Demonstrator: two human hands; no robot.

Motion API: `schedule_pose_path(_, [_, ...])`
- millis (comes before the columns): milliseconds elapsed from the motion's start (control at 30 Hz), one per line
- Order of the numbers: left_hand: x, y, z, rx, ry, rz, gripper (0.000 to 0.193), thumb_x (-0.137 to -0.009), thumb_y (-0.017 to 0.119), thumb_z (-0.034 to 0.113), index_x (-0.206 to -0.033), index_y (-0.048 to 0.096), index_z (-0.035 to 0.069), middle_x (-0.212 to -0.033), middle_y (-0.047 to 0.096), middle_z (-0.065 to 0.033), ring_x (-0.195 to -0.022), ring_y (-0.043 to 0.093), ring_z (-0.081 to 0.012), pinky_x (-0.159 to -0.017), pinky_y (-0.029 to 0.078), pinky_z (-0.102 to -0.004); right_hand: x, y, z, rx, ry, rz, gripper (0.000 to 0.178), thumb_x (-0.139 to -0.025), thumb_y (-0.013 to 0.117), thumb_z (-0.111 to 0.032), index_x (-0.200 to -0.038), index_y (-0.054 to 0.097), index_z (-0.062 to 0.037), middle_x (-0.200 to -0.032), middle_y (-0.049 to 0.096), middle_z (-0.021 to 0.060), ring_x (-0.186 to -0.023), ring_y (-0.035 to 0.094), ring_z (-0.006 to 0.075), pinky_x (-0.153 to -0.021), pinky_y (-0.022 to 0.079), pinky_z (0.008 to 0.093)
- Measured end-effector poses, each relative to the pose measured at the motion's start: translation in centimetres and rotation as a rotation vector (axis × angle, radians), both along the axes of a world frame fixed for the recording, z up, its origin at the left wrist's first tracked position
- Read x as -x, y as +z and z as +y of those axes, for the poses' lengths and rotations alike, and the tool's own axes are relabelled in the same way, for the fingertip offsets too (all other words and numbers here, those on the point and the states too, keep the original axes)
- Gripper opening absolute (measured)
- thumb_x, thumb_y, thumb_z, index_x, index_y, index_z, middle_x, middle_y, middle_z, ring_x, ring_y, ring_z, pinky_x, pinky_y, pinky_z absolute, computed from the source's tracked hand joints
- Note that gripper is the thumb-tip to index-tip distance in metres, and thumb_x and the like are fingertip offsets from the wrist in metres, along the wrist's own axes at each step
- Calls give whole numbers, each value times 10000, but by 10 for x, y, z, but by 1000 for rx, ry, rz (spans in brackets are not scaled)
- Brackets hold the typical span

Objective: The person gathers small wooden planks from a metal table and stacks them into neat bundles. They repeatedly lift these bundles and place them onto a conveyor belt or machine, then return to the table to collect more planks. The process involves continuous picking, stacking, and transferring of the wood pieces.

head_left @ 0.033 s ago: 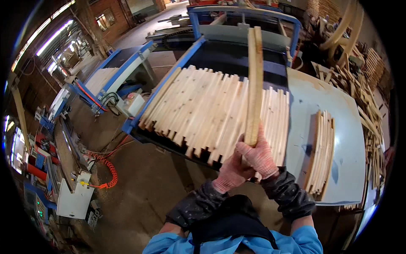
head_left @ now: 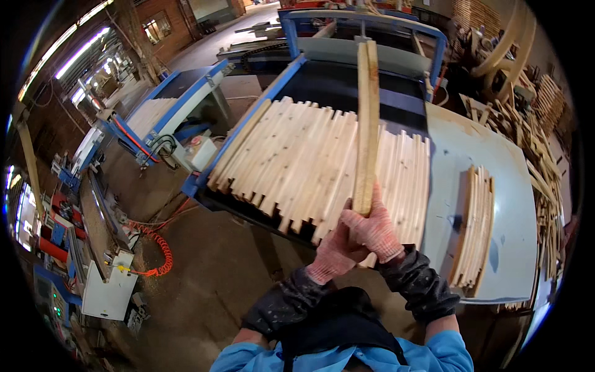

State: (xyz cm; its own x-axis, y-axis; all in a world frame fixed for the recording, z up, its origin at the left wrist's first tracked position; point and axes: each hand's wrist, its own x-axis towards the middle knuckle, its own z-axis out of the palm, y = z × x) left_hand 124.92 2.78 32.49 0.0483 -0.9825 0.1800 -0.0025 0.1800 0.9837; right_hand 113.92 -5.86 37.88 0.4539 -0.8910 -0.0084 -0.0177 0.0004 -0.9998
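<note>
Had a long wooden stick (head_left: 365,136) grasped at its near end, with the left hand (head_left: 334,251) and right hand (head_left: 378,232) bunched tight together in pinkish knit gloves. Held it out over the blue-framed machine table (head_left: 328,80), pointing toward the far end. Couldn't tell about contact with the strips (head_left: 291,164) underneath. Looked slim, straight and square-edged, kinda yellowish-tan, with a dark line running lengthwise and browner marks near the tip. Couldn't tell one piece from two pressed together, tbh. Came off darker than those pale, knotty strips lined up on the machine table. Also spotted a smaller bundle (head_left: 474,226) on a grey table (head_left: 514,204) just right of the machine table.
</note>
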Motion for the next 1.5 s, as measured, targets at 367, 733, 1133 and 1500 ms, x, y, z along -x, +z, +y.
schedule_pose_path(367, [-388, 20, 19, -262, 73, 23, 886, -847, 834, 33, -1603, 372, 62, -1459, 582, -104, -1343, 594, -212, -1104, 524, -386, -387, -26, -8, -24, 123, 54, 1001, -1003, 782, -277, -1751, 149, -73, -1366, 691, 209, -1184, 697, 264, -1005, 584, 384])
schedule_pose_path(733, [-538, 10, -56, -321, -101, -210, 931, -897, 873, 274, -1631, 361, 16, -1486, 598, -121, -1357, 594, -250, -1167, 477, -386, -519, -68, -65, -341, -42, -84, 698, -1037, 771, -317, -1557, 423, -7, -1330, 675, 209, -1155, 685, 275, -934, 603, 404])
schedule_pose_path(1133, [-554, 23, -54, -298, -35, 89, 727, -1064, 655, 237, -1693, 358, 21, -1519, 567, -87, -1339, 562, -175, -1158, 445, -319, -544, -112, -95, -395, -151, -170, 690, -1015, 755, -461, -1438, 567, 52, -1263, 726, 165, -1100, 689, 246, -926, 568, 347])
schedule_pose_path(1500, [-567, 35, -1, -386, 87, 139, 699, -1087, 632, 157, -1714, 332, 80, -1247, 650, -28, -907, 615, -67, -797, 561, -244, -542, -82, -105, -310, -74, 383, 646, -1068, 621, -582, -1283, 650, 27, -923, 678, 137, -785, 674, 234, -664, 545, 391])
